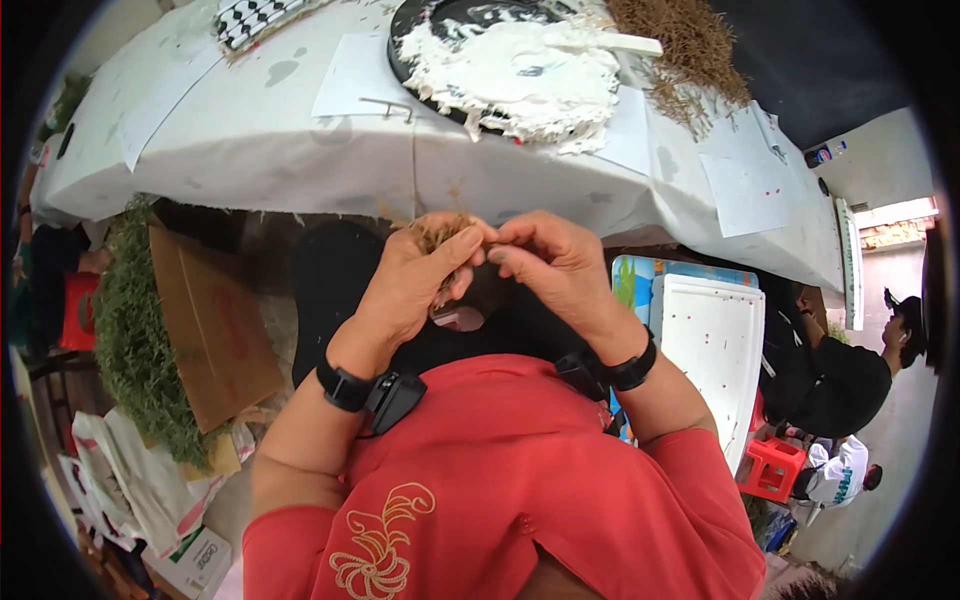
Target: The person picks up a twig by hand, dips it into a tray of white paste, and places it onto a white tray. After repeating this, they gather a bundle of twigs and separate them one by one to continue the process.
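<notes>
Far to the left of the hands is a red stool (78,312), and nearer to them a tall mass of green sprigs (133,325) stands against an upright brown cardboard panel (215,330). Below these, on the near left, lie white bags (128,480) and a white carton (197,562). The bench (250,165), covered in a pale cloth, runs across beyond the hands, its draped front edge between them and the things on top. Ahead and slightly left, a sheet of paper (352,80) and a thin metal bracket (386,105) lie on it; straight ahead, a round black tray (402,70) carries a spread of white paste (520,85) with a white stick (622,43) across it. Beyond to the right sits a heap of brown dried sprigs (685,45). Just right of the right forearm is a shallow white box (710,345) dotted with small specks, and farther right, a red plastic stool (772,468) and a person in black (840,385).

The left hand (418,275) is curled around a small brown bundle (436,236) of dried sprigs, thumb across its front. The right hand (553,262) is half closed, thumb and forefinger brought close together beside the left fingertips; whether anything thin is between them I cannot tell.
</notes>
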The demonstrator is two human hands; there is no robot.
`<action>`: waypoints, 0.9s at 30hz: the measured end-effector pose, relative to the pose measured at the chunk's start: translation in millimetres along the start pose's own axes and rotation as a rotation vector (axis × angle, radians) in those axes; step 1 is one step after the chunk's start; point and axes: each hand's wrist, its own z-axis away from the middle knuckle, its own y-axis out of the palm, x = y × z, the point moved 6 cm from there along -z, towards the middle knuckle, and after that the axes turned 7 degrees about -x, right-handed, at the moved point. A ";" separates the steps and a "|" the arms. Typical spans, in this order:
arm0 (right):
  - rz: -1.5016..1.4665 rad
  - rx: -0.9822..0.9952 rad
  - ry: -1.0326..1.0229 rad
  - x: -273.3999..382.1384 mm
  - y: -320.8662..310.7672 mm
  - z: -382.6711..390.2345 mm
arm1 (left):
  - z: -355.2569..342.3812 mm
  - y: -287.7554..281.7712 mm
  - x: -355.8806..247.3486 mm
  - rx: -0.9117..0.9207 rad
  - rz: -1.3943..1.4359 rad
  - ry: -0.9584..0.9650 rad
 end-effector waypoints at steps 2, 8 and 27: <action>0.114 0.009 -0.114 8.6 0.5 -1.8 | 4.8 1.1 -7.1 -0.007 -0.059 0.033; 0.465 -0.107 -0.524 65.7 -20.2 -8.1 | 24.2 -12.2 -44.0 -0.140 -0.202 0.183; 0.907 -0.346 -0.623 92.1 -77.9 -62.1 | 74.4 -112.7 -36.3 -0.440 -0.026 0.233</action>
